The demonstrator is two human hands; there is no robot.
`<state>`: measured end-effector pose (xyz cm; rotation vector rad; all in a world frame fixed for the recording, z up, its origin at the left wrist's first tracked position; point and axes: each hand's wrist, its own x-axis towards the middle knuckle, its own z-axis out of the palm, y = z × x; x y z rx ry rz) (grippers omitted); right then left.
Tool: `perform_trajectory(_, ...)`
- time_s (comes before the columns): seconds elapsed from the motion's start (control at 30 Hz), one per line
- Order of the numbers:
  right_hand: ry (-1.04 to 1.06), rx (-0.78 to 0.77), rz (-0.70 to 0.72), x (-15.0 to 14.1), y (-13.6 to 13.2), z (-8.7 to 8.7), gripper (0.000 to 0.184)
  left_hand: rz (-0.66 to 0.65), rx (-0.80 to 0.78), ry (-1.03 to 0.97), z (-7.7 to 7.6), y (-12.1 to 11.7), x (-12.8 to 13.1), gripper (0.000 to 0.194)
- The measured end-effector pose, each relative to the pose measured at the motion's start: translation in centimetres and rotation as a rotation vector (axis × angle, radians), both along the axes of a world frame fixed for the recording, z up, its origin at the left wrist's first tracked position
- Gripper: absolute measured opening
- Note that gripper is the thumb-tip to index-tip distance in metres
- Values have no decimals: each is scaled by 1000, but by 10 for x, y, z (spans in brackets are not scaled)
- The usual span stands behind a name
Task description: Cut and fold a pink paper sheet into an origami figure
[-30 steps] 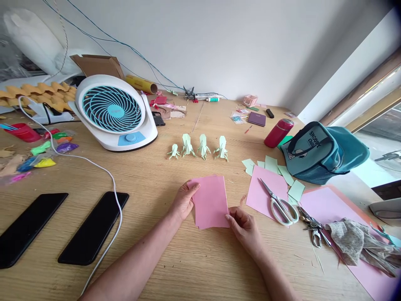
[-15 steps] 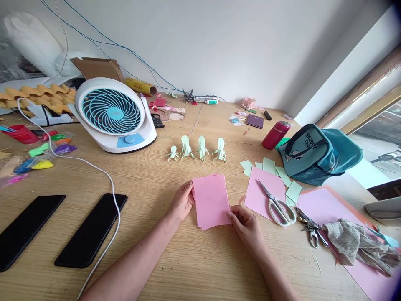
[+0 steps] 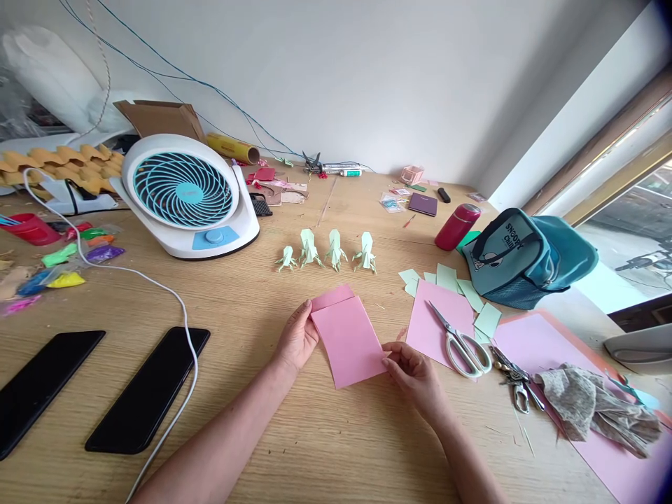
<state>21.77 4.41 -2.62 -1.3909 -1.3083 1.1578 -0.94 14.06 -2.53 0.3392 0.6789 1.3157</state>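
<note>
Two overlapping sheets of pink paper [image 3: 349,343] are held just above the table between my hands. My left hand [image 3: 298,337] pinches them at the upper left corner, thumb on top. My right hand [image 3: 412,371] grips the right edge near the lower corner between thumb and fingers. The rear sheet sticks out past the top of the front one. Beyond the paper stand several pale green folded paper figures [image 3: 334,250] in a row. White-handled scissors [image 3: 465,353] lie to the right on another pink sheet [image 3: 425,329].
Pale green paper pieces [image 3: 488,318], a red bottle [image 3: 458,226], a teal bag [image 3: 525,259], a grey cloth [image 3: 593,406] and keys [image 3: 517,385] sit to the right. On the left are a fan [image 3: 189,196], two black phones [image 3: 152,392] and a white cable [image 3: 183,308].
The pink sheets have slid apart, so more of the rear one shows at the top. The front sheet is tilted more. The whole view has shifted slightly.
</note>
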Motion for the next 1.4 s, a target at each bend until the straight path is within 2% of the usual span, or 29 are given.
perform_trajectory(0.13, 9, 47, -125, 12, 4, 6, 32, 25, -26, -28, 2, 1, -1, 16)
perform_trajectory(0.23, 9, 79, -238, 25, 7, 8, 34, 28, -32, -37, 2, 1, -1, 20)
perform_trajectory(0.53, -33, 76, -564, 67, 13, 0, 41, 16, -37, -37, 1, 2, -2, 21)
perform_trajectory(0.83, -107, 87, -650, 70, 14, -7, 53, 10, -36, -40, 1, 3, -3, 17)
perform_trajectory(1.07, -167, 211, -750, 65, 11, -2, 47, 14, -37, -32, 3, 2, -3, 16)
perform_trajectory(1.17, -164, 285, -719, 55, 10, 2, 42, 14, -31, -32, 3, 2, -2, 19)
perform_trajectory(1.27, -142, 308, -594, 38, 9, 2, 39, 9, -35, -34, 0, 3, -3, 16)
perform_trajectory(1.4, -117, 246, -235, 16, 5, -2, 42, -8, -36, -38, -3, 4, -3, 15)
